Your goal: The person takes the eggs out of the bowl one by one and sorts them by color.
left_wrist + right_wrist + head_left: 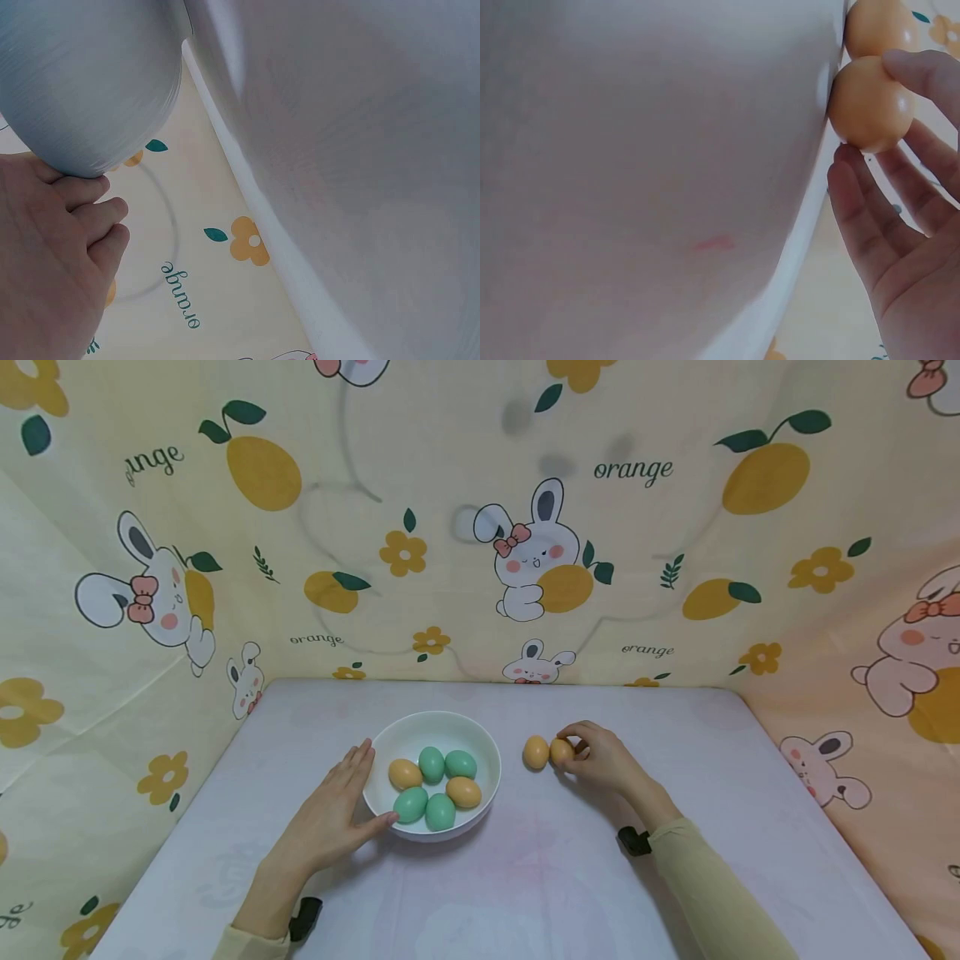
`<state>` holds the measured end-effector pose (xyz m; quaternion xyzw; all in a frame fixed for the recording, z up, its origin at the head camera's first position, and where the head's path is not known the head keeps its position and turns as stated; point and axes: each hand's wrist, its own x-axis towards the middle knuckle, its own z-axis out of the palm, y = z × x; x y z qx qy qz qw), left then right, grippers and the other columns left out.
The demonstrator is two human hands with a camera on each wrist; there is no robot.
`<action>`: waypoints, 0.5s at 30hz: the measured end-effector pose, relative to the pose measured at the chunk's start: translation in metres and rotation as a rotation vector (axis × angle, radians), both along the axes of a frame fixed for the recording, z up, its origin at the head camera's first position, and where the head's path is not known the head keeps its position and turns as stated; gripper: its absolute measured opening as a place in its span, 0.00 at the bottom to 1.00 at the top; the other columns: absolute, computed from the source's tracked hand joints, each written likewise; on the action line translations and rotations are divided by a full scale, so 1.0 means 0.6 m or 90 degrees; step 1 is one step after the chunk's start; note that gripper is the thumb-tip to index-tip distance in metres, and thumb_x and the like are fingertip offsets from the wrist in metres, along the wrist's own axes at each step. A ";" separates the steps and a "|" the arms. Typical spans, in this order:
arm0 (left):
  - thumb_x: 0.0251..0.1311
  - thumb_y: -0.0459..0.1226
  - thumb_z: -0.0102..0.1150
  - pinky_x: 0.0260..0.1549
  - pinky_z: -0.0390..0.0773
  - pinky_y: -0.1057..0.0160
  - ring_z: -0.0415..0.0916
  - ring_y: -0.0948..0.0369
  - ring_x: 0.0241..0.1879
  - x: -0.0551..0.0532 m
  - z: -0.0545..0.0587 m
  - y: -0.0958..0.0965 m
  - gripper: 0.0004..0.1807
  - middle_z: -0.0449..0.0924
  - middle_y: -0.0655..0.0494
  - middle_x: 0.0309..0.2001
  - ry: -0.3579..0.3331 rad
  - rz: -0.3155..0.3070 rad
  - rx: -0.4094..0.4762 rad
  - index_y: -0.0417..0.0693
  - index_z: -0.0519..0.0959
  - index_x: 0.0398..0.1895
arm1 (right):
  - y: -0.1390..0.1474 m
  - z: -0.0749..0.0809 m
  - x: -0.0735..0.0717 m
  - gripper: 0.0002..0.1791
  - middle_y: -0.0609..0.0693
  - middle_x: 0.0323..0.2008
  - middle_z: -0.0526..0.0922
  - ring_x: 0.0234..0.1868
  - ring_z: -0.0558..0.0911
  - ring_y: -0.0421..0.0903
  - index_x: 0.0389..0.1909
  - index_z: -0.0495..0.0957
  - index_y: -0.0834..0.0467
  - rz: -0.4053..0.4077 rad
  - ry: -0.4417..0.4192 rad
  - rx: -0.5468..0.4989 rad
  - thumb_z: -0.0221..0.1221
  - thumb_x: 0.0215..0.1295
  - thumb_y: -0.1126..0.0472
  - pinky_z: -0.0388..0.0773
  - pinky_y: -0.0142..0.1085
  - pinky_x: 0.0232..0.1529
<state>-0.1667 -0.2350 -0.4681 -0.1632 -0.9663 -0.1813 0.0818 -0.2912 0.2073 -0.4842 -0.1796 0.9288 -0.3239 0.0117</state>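
A white bowl (432,723) stands left of centre on the table, holding several green eggs (440,812) and two brown eggs (463,792). My left hand (330,814) rests along the bowl's left side, fingers straight at the rim and thumb stretched toward its near edge. In the left wrist view, the fingertips touch the bowl's outer wall (90,82). To the right of the bowl, my right hand (603,764) pinches a brown egg (871,105) between thumb and fingers, low at the tabletop. Another brown egg (536,752) lies just left of the pinched one.
A pale cloth covers the table (480,902). Behind it and at both sides hangs a cream curtain (450,460) printed with rabbits, oranges and flowers. Dark bands (634,841) sit at both wrists.
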 end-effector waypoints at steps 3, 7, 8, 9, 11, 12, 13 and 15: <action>0.63 0.66 0.61 0.77 0.57 0.41 0.49 0.43 0.81 0.000 -0.001 -0.001 0.58 0.48 0.45 0.83 0.001 0.000 0.000 0.35 0.53 0.82 | 0.001 0.001 0.001 0.25 0.57 0.59 0.81 0.46 0.82 0.50 0.58 0.81 0.60 0.002 0.002 -0.003 0.73 0.59 0.65 0.86 0.39 0.43; 0.63 0.66 0.61 0.78 0.56 0.41 0.48 0.44 0.81 0.000 -0.002 -0.001 0.58 0.47 0.45 0.84 -0.001 0.000 0.001 0.35 0.52 0.82 | 0.000 0.002 0.002 0.24 0.57 0.59 0.81 0.47 0.82 0.50 0.58 0.81 0.60 0.004 0.009 -0.004 0.73 0.59 0.64 0.86 0.39 0.44; 0.63 0.66 0.61 0.78 0.56 0.42 0.48 0.44 0.81 0.000 -0.002 -0.001 0.58 0.47 0.45 0.84 -0.001 0.000 0.001 0.35 0.52 0.82 | 0.000 0.002 0.003 0.24 0.57 0.59 0.81 0.47 0.82 0.50 0.58 0.81 0.61 0.004 0.010 -0.005 0.73 0.60 0.64 0.86 0.40 0.44; 0.63 0.66 0.61 0.78 0.56 0.41 0.48 0.44 0.81 0.000 -0.002 -0.001 0.58 0.47 0.45 0.84 0.000 -0.001 0.000 0.35 0.52 0.82 | 0.000 0.003 0.004 0.24 0.57 0.59 0.81 0.47 0.83 0.50 0.58 0.81 0.60 0.001 0.009 -0.006 0.73 0.60 0.63 0.86 0.40 0.44; 0.63 0.66 0.61 0.78 0.56 0.42 0.48 0.44 0.81 0.001 -0.001 0.000 0.58 0.47 0.45 0.83 0.001 0.000 -0.001 0.35 0.52 0.82 | 0.000 0.003 0.004 0.24 0.57 0.59 0.81 0.47 0.83 0.50 0.58 0.81 0.60 -0.001 0.008 -0.004 0.73 0.61 0.62 0.86 0.40 0.44; 0.64 0.65 0.61 0.78 0.56 0.42 0.48 0.44 0.81 0.001 -0.001 0.000 0.58 0.48 0.45 0.83 0.001 -0.001 -0.003 0.35 0.52 0.82 | 0.001 0.004 0.005 0.24 0.57 0.60 0.81 0.47 0.83 0.51 0.58 0.81 0.60 -0.003 0.006 -0.004 0.73 0.61 0.61 0.86 0.41 0.44; 0.64 0.66 0.60 0.78 0.56 0.42 0.48 0.43 0.81 0.001 0.000 0.000 0.58 0.47 0.44 0.83 0.000 0.000 -0.006 0.35 0.52 0.82 | 0.001 0.005 0.006 0.24 0.57 0.60 0.81 0.48 0.83 0.51 0.58 0.81 0.59 -0.006 0.005 -0.004 0.73 0.62 0.60 0.86 0.41 0.45; 0.64 0.65 0.60 0.78 0.55 0.42 0.48 0.43 0.81 0.001 0.000 0.000 0.58 0.48 0.44 0.83 -0.001 0.000 -0.007 0.35 0.52 0.82 | 0.002 0.006 0.006 0.25 0.56 0.61 0.80 0.48 0.83 0.51 0.59 0.81 0.59 -0.011 0.006 0.000 0.73 0.62 0.58 0.85 0.42 0.45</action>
